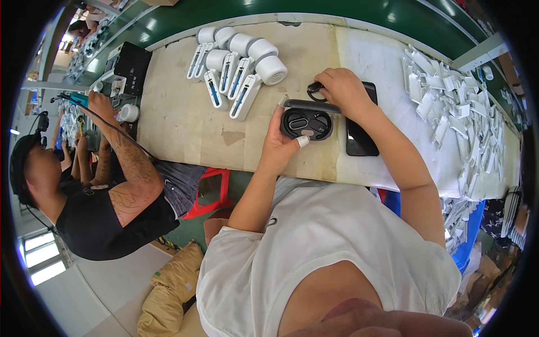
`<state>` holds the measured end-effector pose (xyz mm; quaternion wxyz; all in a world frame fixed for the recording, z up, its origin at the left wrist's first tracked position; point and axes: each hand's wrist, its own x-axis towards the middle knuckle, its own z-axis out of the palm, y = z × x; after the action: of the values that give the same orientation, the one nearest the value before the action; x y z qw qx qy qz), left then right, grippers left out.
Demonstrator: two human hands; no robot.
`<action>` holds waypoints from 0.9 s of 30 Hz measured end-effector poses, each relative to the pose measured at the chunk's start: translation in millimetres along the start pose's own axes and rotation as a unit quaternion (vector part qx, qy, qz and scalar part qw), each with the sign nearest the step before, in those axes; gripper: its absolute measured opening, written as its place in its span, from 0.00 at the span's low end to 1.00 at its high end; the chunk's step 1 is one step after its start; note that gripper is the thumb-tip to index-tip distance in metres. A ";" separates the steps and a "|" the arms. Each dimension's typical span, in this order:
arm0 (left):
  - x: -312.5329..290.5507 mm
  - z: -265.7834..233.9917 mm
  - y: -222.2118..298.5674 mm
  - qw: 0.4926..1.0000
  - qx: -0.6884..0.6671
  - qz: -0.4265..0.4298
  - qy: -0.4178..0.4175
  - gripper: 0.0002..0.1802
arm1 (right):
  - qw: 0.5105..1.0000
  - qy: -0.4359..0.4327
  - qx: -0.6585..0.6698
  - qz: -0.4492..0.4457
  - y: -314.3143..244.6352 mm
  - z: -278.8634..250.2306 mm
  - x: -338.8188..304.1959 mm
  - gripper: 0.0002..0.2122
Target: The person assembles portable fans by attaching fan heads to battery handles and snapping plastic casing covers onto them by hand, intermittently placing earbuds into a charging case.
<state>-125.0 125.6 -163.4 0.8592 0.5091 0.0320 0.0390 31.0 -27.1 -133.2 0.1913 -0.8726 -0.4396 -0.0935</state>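
A black earbud charging case (306, 133) with its lid raised is gripped in my left hand (277, 149), thumb on the front rim and fingers along its left side. One dark ear-hook earbud shows inside the case's left part; what fills the right part is hard to make out. Just above the lid, my right hand (346, 91) pinches a black ear-hook earbud (315, 92) between its fingers. Pale wraps cover a thumb and a finger of my left hand. Partly under my right forearm lies a black smartphone (362, 139) on the table.
White handheld devices with round heads (272, 69) are grouped on the table (185, 126) at the far left. Loose white plastic parts (457, 106) are heaped at the right. A co-worker (106, 208) sits at the left, near a black box (130, 67). A red stool (216, 194) stands between us.
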 end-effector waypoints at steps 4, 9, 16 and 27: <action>-0.1 3.1 1.3 1.000 0.010 -0.003 0.006 0.50 | 1.000 0.021 -0.001 -0.003 -0.5 -3.6 -1.2 0.07; -0.5 4.0 0.3 0.999 0.009 0.018 0.041 0.49 | 0.988 0.113 0.020 0.103 -3.1 -36.7 -11.4 0.10; 8.9 5.3 -4.1 0.995 0.030 0.042 0.087 0.46 | 0.900 0.064 0.372 0.219 -37.3 -66.3 -60.4 0.15; 7.7 26.0 1.0 0.996 0.023 0.061 0.055 0.47 | 0.970 0.125 0.165 0.127 -60.1 -54.0 -60.5 0.13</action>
<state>-114.9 104.2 -150.1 0.8401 0.5271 0.0491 0.1183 -53.0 -61.3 -89.0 0.3968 -0.8590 -0.3067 -0.1031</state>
